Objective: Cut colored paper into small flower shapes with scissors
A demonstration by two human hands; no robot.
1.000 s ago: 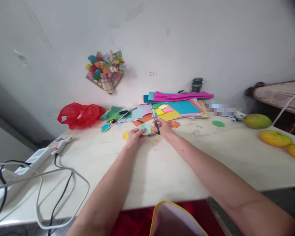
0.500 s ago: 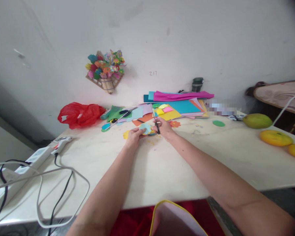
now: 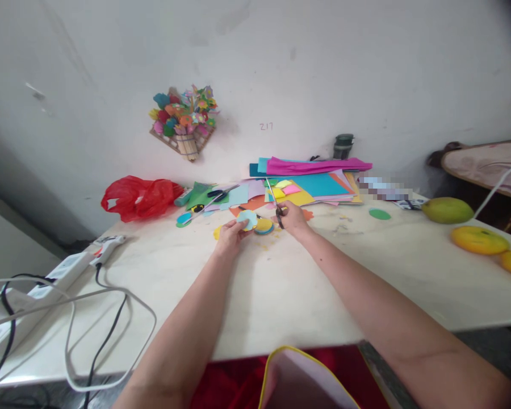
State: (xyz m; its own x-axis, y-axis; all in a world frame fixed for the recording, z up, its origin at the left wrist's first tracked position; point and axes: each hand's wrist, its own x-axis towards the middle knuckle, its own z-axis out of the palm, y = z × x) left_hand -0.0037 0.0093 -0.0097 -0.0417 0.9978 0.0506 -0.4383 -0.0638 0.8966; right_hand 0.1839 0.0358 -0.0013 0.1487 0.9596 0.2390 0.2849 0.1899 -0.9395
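Observation:
My left hand pinches a light-blue scalloped paper flower by its lower edge; a bit of yellow shows behind it. In my right hand is a pair of scissors, its handles in my fingers and its blades pointing up and away, apart from the flower. Between the hands lie round paper discs, yellow on top with blue below. A yellow paper piece rests left of my left hand. Partly hidden behind my right hand is an orange paper flower.
Coloured sheets are stacked along the wall. A second pair of scissors and a red plastic bag lie at the back left. A power strip with looping cables is on the left; mangoes and a green disc are right.
My right hand and the scissors have moved right, away from the flower. My left hand has shifted slightly left and up with the flower, leaving the yellow disc between the hands more exposed.

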